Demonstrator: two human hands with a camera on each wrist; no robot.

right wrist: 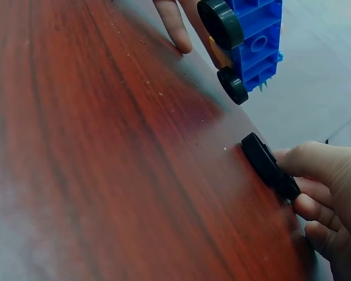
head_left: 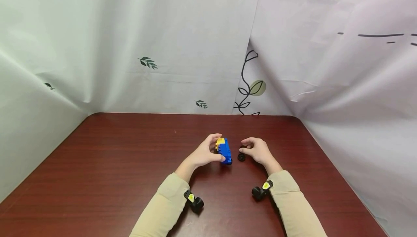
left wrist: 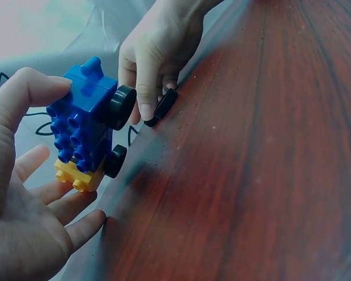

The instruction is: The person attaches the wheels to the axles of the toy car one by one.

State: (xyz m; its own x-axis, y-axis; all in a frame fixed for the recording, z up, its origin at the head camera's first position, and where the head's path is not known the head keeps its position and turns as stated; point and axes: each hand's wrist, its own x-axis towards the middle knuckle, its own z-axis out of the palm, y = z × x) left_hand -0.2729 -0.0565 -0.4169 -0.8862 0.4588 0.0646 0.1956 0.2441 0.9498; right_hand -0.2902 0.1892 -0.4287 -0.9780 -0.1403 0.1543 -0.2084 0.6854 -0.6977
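Observation:
A small toy car (head_left: 225,152) of blue and yellow building bricks is in my left hand (head_left: 206,153), tilted up off the table. The thumb presses its blue end, and fingers support the yellow brick (left wrist: 79,177). Two black wheels sit along the car's visible side, one of them a larger-looking wheel (left wrist: 121,108). To the right, my right hand (head_left: 259,151) is low at the tabletop, thumb and fingers curled about a black wheel (right wrist: 288,188). Another black wheel (right wrist: 258,157) lies against it, nearer the car. The fingers partly hide the pair.
The dark red wooden table (head_left: 114,164) has rounded far corners. A pale printed curtain (head_left: 195,48) hangs close behind it and along both sides. Each sleeve carries a black wrist camera, such as the left wrist camera (head_left: 196,204).

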